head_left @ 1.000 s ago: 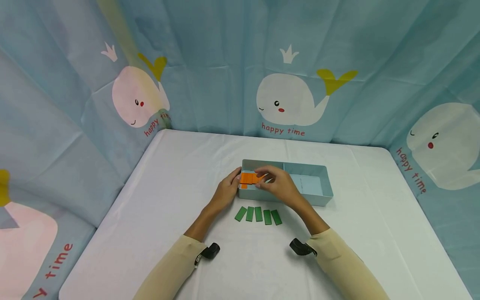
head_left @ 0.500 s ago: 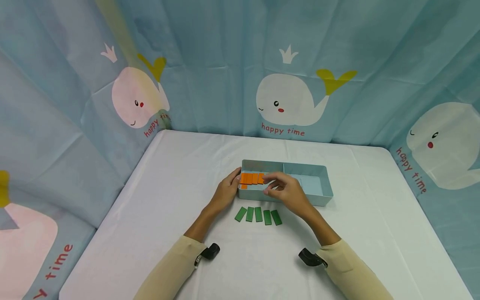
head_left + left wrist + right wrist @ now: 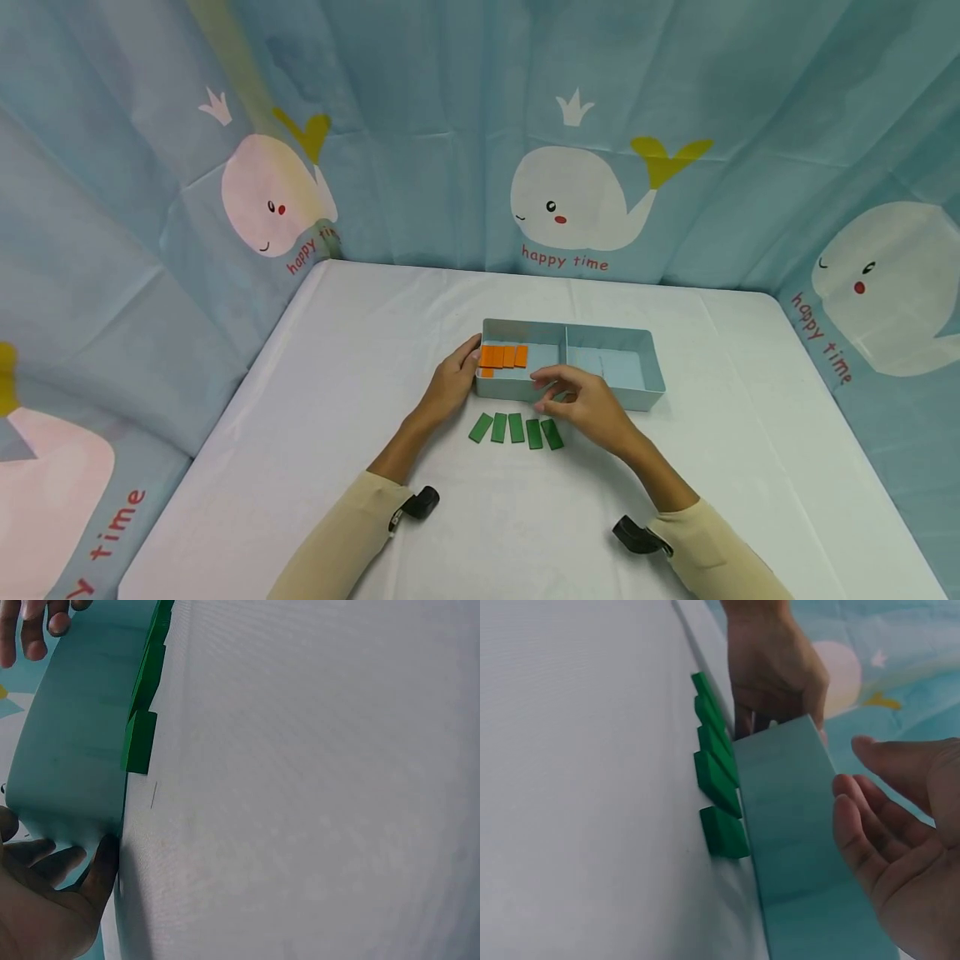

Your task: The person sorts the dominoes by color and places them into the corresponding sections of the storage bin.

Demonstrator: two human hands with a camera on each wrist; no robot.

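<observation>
A pale blue two-compartment box (image 3: 525, 388) lies on the white table. My left hand (image 3: 448, 385) rests against its left end, and in the left wrist view its fingertips touch the outer end wall. Several flat orange tiles (image 3: 508, 357) lie side by side in the left compartment, with part of another orange tile (image 3: 487, 373) showing in front of them. My right hand (image 3: 585, 404) hovers at the box's front wall, fingers loosely bent, with nothing visible between them. Below it and to its left, several green tiles (image 3: 516, 427) lie fanned in a row on the table.
The box's right compartment (image 3: 611, 367) shows a bare bottom beyond a thin divider (image 3: 566, 343). A white cloth (image 3: 360, 358) covers the table. Behind it hangs a blue whale-print curtain (image 3: 450, 183).
My right hand has drawn back from over the orange tiles, toward me and to the right, past the box's front wall. My left hand stays at the box's left end.
</observation>
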